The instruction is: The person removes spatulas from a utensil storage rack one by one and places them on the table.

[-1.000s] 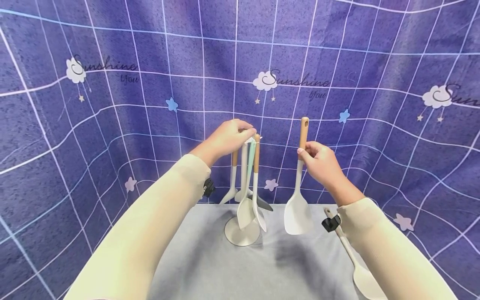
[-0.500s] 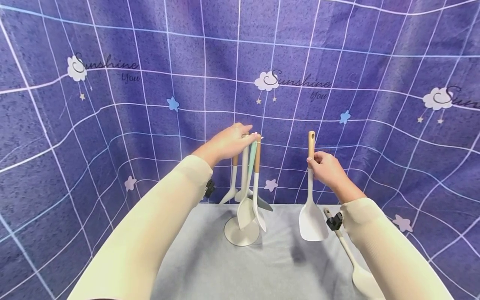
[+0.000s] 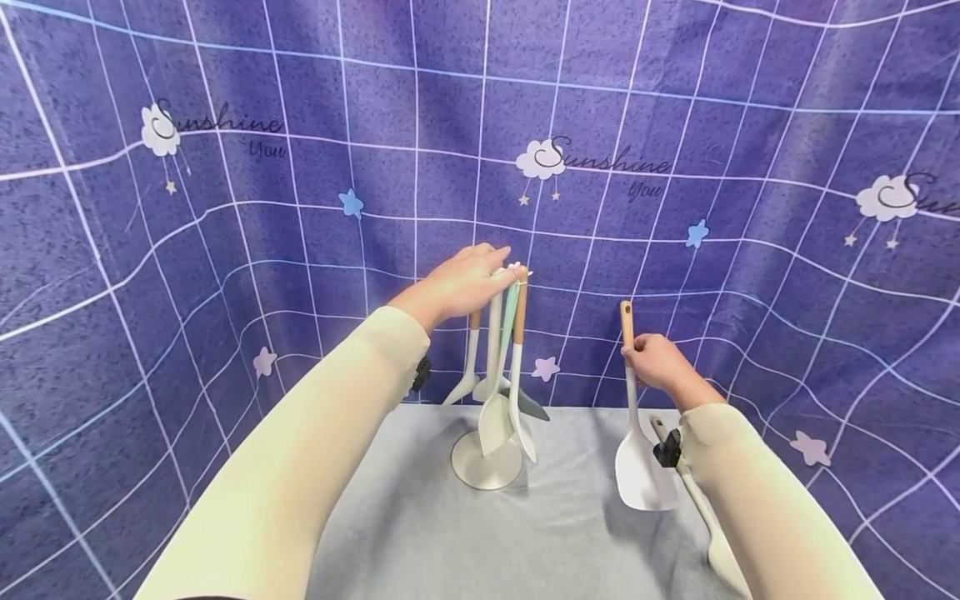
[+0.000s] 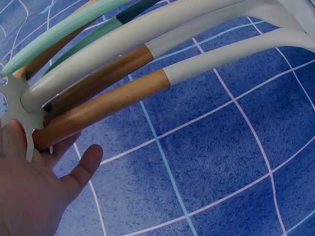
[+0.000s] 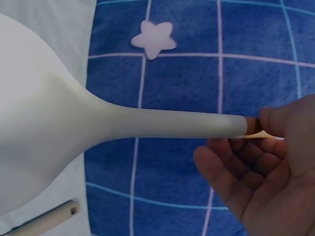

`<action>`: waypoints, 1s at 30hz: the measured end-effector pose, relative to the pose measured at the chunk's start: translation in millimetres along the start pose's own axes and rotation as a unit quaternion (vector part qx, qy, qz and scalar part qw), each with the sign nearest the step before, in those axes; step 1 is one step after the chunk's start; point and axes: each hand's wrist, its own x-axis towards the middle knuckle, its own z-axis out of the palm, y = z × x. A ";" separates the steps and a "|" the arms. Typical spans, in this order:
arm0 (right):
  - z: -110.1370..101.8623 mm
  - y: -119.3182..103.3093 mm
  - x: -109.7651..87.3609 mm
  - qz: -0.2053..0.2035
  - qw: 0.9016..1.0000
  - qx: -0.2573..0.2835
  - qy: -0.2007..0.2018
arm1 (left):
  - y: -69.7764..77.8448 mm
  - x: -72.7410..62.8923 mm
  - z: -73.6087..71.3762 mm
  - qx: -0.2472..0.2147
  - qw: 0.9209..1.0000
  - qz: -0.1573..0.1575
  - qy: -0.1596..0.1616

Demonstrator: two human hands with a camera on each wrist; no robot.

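In the head view my right hand point(image 3: 654, 360) pinches a white spatula point(image 3: 643, 475) by its wooden handle, near where it joins the white shaft. The spatula hangs blade down, low over the table's right side. My left hand point(image 3: 468, 283) rests on top of a round-based utensil stand point(image 3: 480, 475), with fingers fairly straight. Around the stand hang several utensils, including a wooden-handled one point(image 3: 518, 358) and a mint-handled one point(image 3: 509, 317). In the left wrist view the fingertips are right at the stand's notched top disc point(image 4: 22, 105), with the thumb stretched away from it.
A pale utensil point(image 3: 697, 500) with a broad rounded head lies on the grey table cloth point(image 3: 555, 533) at right, partly hidden by my sleeve. A blue-purple grid curtain point(image 3: 420, 183) stands behind the table.
My right hand has moved down and to the right with the spatula. My left hand has stayed at the stand's top, its fingers now spread further apart.
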 end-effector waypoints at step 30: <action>26.0 75.1 -15.2 0.150 0.972 -0.011 -0.183 | 0.4 -2.0 -2.0 0.009 1.000 0.007 0.002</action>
